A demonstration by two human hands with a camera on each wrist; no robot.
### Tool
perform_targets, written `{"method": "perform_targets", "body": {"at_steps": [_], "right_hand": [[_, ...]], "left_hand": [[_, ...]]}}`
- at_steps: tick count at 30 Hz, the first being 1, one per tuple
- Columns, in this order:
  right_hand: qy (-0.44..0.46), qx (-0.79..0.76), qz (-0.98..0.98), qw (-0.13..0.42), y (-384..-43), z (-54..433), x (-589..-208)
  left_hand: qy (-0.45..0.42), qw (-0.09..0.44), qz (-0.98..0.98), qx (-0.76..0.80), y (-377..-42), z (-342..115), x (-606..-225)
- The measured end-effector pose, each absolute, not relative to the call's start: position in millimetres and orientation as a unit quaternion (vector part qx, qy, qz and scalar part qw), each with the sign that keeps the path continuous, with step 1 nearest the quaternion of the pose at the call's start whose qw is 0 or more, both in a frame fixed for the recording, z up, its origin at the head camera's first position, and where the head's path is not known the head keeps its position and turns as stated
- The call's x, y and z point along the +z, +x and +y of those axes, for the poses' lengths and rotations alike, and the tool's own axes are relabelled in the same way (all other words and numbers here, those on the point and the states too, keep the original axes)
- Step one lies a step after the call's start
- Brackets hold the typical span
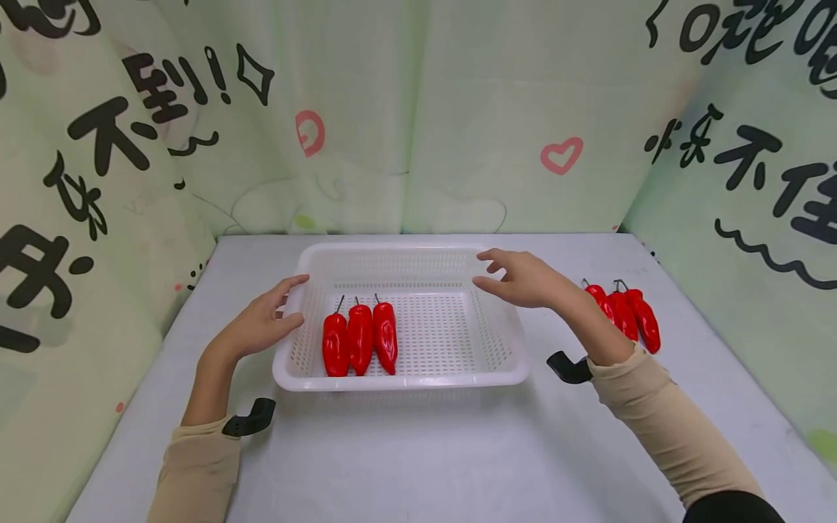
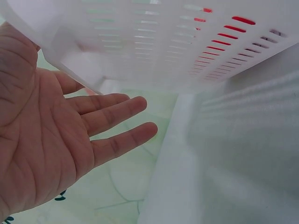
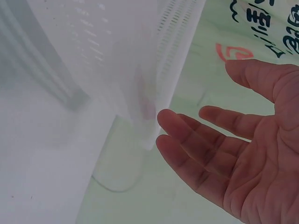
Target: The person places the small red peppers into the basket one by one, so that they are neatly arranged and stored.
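A white perforated plastic basket stands on the table, with three red chili peppers lying side by side in its left half. My left hand is at the basket's left rim, fingers loosely spread; in the left wrist view the hand lies beside the basket wall, and whether the thumb touches the rim is hidden. Near the back right corner my right hand hovers with thumb and fingers apart. The right wrist view shows that hand holding nothing, close to the basket.
Several more red chili peppers lie on the table right of the basket, partly behind my right forearm. A white cloth covers the table. Pale green curtains with black lettering hang at the back and both sides.
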State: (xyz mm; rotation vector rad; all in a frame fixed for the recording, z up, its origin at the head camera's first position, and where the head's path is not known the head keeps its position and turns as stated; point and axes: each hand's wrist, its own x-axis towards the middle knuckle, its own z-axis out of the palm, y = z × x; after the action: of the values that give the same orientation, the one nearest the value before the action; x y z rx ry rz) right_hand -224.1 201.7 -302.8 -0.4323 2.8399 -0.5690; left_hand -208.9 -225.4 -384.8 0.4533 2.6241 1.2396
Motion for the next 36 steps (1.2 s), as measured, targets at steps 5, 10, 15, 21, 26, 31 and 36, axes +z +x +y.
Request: {"method": "perform_targets", "body": {"at_steps": [5, 10, 15, 21, 26, 31, 36], "right_hand": [[-0.139, -0.195, 0.965, 0.103, -223.3, 216.2, -303.8], [-0.128, -0.198, 0.967, 0.100, -222.3, 232.4, -305.0], [-0.111, -0.193, 0.970, 0.094, -221.6, 247.3, -307.1], [-0.089, -0.195, 0.972, 0.099, -221.5, 265.2, -309.9], [-0.075, -0.199, 0.972, 0.100, -221.5, 280.8, -312.2], [-0.056, -0.202, 0.972, 0.101, -219.9, 297.9, -315.7], [-0.036, -0.201, 0.973, 0.108, -219.1, 311.9, -323.0]], "left_hand": [[0.155, 0.100, 0.889, 0.419, -208.9, -225.8, -385.8], [0.153, 0.101, 0.890, 0.417, -209.2, -225.0, -384.7], [0.155, 0.099, 0.890, 0.417, -209.2, -225.4, -384.2], [0.155, 0.102, 0.887, 0.424, -208.3, -225.4, -385.3], [0.155, 0.099, 0.886, 0.425, -207.9, -225.8, -385.9], [0.159, 0.098, 0.885, 0.426, -207.7, -225.5, -386.0], [0.156, 0.099, 0.885, 0.427, -207.8, -224.7, -385.5]]}}
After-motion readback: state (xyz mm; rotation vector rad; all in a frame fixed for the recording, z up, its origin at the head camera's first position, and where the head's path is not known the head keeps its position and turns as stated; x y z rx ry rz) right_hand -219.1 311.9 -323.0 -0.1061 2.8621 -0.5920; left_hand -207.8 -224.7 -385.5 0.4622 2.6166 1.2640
